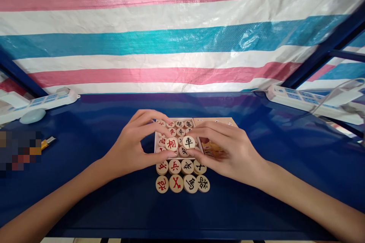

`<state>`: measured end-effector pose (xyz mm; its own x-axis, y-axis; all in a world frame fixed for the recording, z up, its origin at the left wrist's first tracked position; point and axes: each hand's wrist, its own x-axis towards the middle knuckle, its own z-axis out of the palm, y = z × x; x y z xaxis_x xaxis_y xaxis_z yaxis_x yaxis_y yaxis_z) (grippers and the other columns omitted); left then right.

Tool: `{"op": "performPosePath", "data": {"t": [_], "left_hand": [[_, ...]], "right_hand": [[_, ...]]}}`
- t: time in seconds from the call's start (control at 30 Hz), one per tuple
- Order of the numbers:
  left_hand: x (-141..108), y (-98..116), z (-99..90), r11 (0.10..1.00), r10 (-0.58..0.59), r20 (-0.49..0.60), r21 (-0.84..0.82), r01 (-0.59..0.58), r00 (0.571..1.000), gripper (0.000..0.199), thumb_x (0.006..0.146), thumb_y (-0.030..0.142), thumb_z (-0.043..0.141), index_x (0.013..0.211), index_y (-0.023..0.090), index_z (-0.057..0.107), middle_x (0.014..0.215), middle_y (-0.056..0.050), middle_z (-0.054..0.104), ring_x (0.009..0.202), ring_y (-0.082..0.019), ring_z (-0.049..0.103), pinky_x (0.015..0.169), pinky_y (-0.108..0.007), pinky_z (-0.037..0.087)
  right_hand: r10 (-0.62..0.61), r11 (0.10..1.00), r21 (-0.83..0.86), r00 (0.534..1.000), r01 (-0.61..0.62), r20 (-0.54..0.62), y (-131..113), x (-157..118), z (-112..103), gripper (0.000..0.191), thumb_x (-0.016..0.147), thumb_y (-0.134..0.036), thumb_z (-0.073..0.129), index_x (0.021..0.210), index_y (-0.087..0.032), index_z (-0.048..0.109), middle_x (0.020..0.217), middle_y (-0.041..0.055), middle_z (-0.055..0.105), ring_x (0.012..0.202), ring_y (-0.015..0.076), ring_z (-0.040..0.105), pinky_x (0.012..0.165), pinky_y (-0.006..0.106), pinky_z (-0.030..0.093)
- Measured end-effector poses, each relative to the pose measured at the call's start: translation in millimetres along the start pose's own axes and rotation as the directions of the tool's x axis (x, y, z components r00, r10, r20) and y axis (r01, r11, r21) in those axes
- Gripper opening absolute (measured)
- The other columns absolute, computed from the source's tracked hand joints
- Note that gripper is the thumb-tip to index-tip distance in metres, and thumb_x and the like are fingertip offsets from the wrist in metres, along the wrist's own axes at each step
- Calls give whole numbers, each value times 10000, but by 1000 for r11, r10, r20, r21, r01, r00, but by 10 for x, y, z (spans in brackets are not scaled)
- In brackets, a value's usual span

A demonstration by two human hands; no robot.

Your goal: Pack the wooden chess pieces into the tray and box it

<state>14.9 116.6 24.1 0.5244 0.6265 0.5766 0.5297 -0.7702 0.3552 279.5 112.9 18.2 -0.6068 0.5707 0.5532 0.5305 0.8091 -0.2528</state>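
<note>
Between the thumb and fingers of my left hand (137, 142) is a round xiangqi piece with a red character (171, 144). My right hand (228, 146) pinches a xiangqi piece with a black character (188, 142). Both pieces are held face up, side by side, over a shallow box (155, 146) holding rows of similar pieces, red characters on the left and black on the right. In front of the box, several more pieces (176, 183) lie on the blue table in two rows, some seemingly stacked. My fingers hide parts of the box.
A printed lid or board (219, 121) lies right of the box, partly under my right hand. Power strips (296, 98) sit at both back corners. A pale mouse-shaped object (32, 116) and a yellow cutter (47, 143) are at left. Striped plastic sheeting (171, 41) hangs behind the table.
</note>
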Motion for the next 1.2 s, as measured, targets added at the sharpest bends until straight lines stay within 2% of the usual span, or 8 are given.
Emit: {"op": "performPosePath", "data": {"t": [0.13,0.3,0.47,0.53,0.87,1.03,1.13,1.2], "left_hand": [[43,-66,-108,995,-77,115,65,69,990,198,815,351,734,954,249,637,1344,-5,555,1321,-230,431,1104,-410,359],[10,-93,-121,991,-98,338,118,61,936,187,837,404,685,973,284,639,1425,26,495,1455,-270,265,1145,-473,300],[13,-65,-135,994,-105,370,69,85,923,189,948,412,553,1086,325,649,1464,43,457,1480,-246,223,1194,-470,247],[17,-63,-130,996,-90,383,45,79,919,171,961,388,538,1037,318,673,1445,40,476,1474,-248,237,1192,-463,264],[-5,-43,-109,999,-46,341,-9,53,939,119,940,299,574,943,277,691,1406,10,525,1432,-263,318,1167,-472,318],[8,-51,-90,999,-47,270,-15,53,962,147,945,292,563,1043,282,673,1350,-4,565,1369,-253,396,1136,-451,349],[-4,-119,-55,982,-186,132,51,181,974,228,967,302,523,1171,284,623,1163,-30,637,1147,-219,546,956,-383,463],[-23,-196,-11,944,-324,48,76,320,945,275,977,338,506,1232,279,592,1021,-31,652,979,-198,592,792,-326,486]], "right_hand": [[100,993,-61,993,-96,63,19,53,-44,222,895,-374,648,1068,-237,630,1090,36,671,950,221,615,870,407,429],[84,992,-114,973,-60,214,16,100,-84,205,910,-387,596,1041,-236,638,1140,49,659,1007,249,571,840,431,396],[23,999,-42,963,-12,270,-16,102,-110,261,961,-324,532,1199,-264,619,1246,48,624,1123,247,538,937,439,384],[2,1000,4,955,-3,296,-23,105,-114,231,982,-289,497,1157,-250,643,1230,50,630,1129,233,545,970,430,385],[-10,998,60,959,-7,284,-21,121,-110,241,1005,-261,462,991,-219,698,1125,63,675,1074,223,600,977,425,431],[54,991,104,969,-81,243,-9,113,-103,297,1040,-283,398,988,-230,686,1163,28,666,1148,200,590,1111,415,327],[140,979,119,972,-164,189,28,112,-101,339,1058,-307,343,1054,-245,676,1189,12,666,1153,199,585,1049,396,387],[203,971,97,970,-217,134,70,106,-86,365,1062,-322,323,1093,-242,677,1191,17,670,1139,206,589,1002,400,428]]}}
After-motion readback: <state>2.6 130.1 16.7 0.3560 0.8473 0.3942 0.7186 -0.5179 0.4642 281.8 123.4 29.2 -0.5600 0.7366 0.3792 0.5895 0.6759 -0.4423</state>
